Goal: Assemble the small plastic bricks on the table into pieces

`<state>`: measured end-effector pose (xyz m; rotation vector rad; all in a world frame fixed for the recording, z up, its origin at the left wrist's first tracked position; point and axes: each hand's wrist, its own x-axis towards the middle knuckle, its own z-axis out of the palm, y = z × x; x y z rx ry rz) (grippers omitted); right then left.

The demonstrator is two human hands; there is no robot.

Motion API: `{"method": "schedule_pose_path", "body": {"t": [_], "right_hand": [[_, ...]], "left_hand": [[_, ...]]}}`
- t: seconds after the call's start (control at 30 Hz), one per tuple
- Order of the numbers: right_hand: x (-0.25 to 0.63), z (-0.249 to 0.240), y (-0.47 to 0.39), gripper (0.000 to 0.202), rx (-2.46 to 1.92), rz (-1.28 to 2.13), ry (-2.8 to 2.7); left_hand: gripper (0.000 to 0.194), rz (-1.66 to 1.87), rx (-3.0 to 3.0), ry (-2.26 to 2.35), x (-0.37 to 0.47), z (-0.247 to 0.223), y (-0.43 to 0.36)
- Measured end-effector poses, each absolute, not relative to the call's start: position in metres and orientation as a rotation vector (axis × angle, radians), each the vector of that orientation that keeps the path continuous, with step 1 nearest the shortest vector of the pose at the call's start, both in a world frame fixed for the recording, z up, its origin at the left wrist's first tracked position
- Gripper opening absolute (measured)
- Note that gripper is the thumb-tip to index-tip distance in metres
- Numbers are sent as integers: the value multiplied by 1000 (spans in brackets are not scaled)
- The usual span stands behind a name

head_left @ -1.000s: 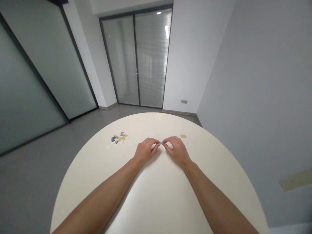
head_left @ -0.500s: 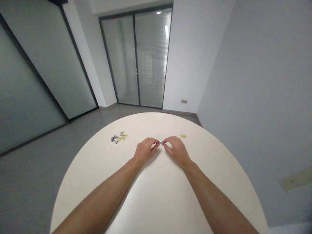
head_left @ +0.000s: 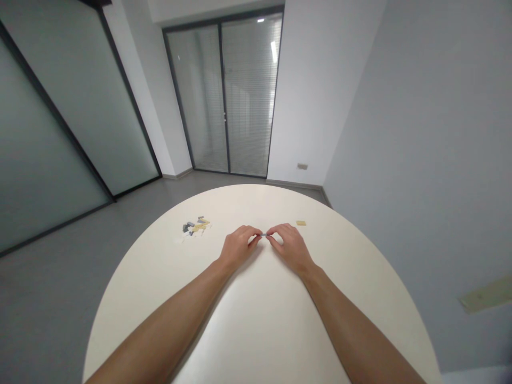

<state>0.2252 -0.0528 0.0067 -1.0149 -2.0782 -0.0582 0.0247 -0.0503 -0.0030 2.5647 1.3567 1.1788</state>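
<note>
Between my two hands is a small grey piece, too small to name more exactly. My left hand pinches its left end between thumb and fingertips. The right end is pinched the same way by my right hand. Most of the piece is hidden by the fingertips. A flat yellow piece lies on the table just beyond my right hand. To the left of my left hand is a loose pile of small grey, yellow and white pieces.
The round white table has its curved far edge a short way past my hands. Beyond it stand a glass door with blinds, frosted glass panels on the left and a pale wall on the right.
</note>
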Motion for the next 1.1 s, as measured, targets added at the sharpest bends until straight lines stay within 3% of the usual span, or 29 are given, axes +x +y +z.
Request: {"method": "schedule_pose_path", "body": {"t": [1.1], "right_hand": [[226, 8, -53, 3, -993, -63, -2067]], "left_hand": [[18, 1114, 2493, 1427, 26, 4, -56]]}}
